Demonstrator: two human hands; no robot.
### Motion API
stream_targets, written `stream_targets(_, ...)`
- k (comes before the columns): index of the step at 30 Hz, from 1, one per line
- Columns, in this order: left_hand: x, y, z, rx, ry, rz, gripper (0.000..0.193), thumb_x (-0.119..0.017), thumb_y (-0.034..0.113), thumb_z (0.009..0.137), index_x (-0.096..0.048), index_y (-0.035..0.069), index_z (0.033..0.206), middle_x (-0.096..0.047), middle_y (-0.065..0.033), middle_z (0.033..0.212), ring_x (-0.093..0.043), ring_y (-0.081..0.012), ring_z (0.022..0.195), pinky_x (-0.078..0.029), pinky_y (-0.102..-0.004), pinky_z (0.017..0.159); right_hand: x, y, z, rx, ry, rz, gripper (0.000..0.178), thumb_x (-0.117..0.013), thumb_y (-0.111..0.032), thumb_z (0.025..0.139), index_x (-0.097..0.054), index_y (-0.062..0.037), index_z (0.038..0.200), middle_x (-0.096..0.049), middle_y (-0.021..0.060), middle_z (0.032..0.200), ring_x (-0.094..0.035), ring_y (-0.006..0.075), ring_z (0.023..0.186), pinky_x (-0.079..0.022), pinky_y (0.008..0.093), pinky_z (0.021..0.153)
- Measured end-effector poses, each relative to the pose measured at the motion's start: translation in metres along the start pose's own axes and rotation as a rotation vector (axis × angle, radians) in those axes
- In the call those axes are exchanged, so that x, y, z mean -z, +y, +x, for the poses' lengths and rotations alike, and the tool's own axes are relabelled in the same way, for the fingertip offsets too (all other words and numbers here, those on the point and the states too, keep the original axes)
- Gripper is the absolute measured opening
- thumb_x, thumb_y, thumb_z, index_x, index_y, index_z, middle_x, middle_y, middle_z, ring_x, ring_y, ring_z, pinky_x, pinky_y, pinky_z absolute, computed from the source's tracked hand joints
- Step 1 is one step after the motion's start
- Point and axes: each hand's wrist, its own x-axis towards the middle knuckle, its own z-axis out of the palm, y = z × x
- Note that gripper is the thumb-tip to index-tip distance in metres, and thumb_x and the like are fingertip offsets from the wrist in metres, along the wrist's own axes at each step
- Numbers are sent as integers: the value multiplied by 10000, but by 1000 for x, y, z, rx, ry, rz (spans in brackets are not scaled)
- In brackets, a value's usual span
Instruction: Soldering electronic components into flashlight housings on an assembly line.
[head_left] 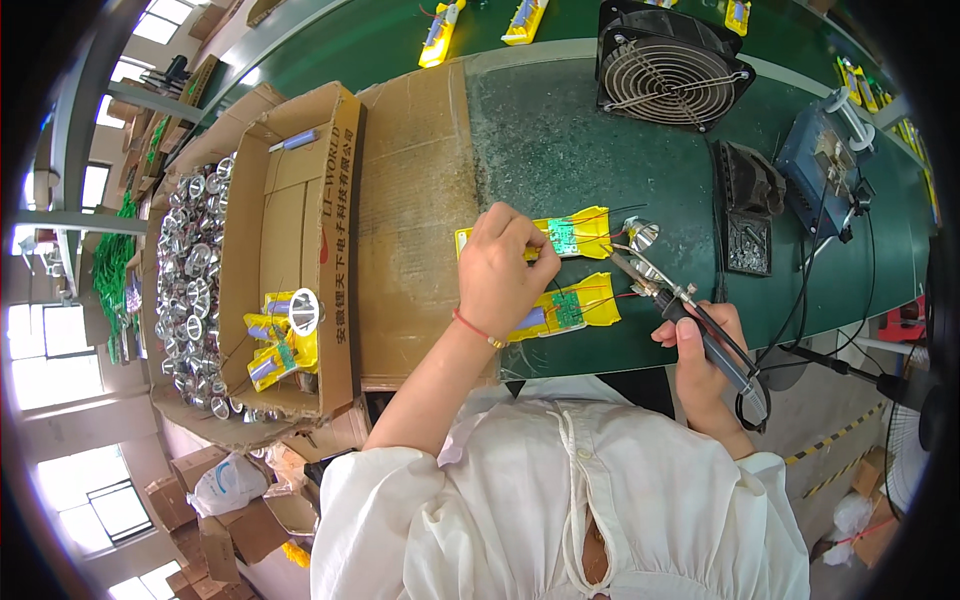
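Observation:
Two yellow plastic casings lie side by side on the green mat, each with a green circuit board and thin wires. My left hand is closed over the far yellow casing, hiding its middle; the board shows beyond my thumb. The near yellow casing also has a blue cylindrical cell, partly behind my wrist. In my right hand is a soldering iron, its tip angled toward the far casing's right end. Two silver reflector cups rest beside the tip, wires around them.
At left, a cardboard box holds yellow casings and a blue cell, beside many silver reflector cups. A black fan stands at the back. On the right are a black tray, a blue soldering station and hanging cables.

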Motion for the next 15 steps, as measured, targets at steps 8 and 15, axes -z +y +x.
stream_targets(8,63,-6,-9,79,57,100,229,-657,41,693,-589,66,910,-521,-80,758,-557,-209,679,-465,-302,587,15,7,-5,-32,16,104,186,-565,-113,844,-461,15,931,-590,107,770,-612,145,628,-495,229,558)
stream_targets(15,92,-19,-39,-279,-371,418,260,-545,17,712,-603,139,934,-475,-47,728,-536,-222,699,-451,-344,601,10,5,-7,-58,-27,116,183,-566,-117,843,-466,11,928,-587,101,756,-609,139,622,-484,220,555)
